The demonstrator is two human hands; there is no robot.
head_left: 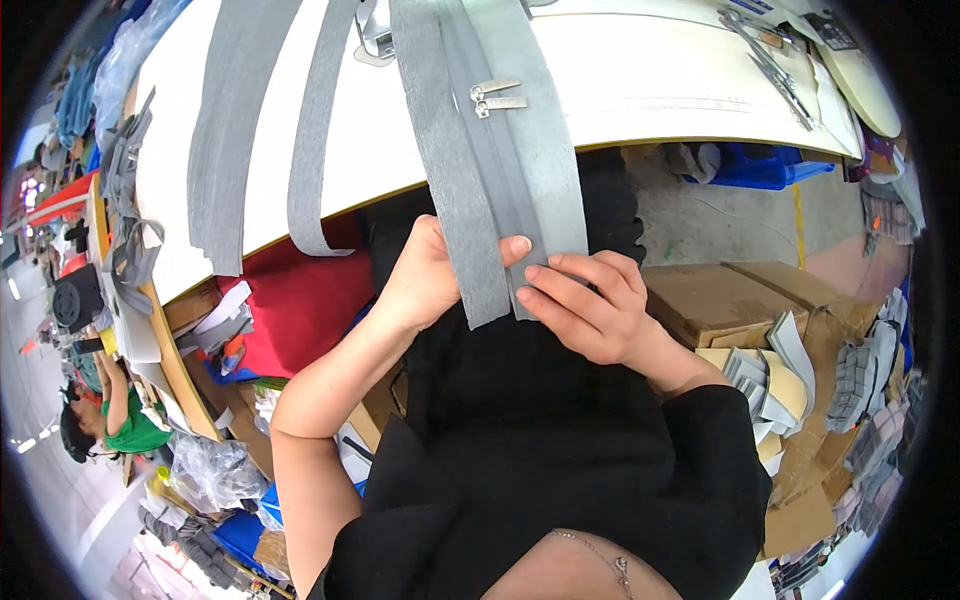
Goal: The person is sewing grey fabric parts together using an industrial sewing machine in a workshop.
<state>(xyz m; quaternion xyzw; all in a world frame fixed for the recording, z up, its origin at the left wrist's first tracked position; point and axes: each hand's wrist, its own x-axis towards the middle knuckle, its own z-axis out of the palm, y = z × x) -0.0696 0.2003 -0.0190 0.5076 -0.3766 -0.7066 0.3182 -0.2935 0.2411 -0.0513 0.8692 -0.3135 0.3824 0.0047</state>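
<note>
A long zipper [510, 190] hangs over the near table edge, with a textured grey fabric strip [450, 170] along its left and a smoother pale grey strip [550, 160] along its right. Two silver zipper pulls [487, 103] sit close together on it. My left hand [428, 275] is closed on the zipper piece near its lower end, most fingers hidden behind the grey strip and the thumb showing over the zipper. From the right, my right hand [595, 305] pinches the zipper's lower edge with its fingertips. A metal machine part [375, 35] shows beside the strips.
Wide and narrow grey strips [228, 130] lie on the white table [680, 75] at left. Scissors and metal tools [780, 75] are at the far right. Below stand a red cloth bundle [300, 310], cardboard boxes [735, 305] and a blue bin [755, 168]. Another person in green [135, 425] works at far left.
</note>
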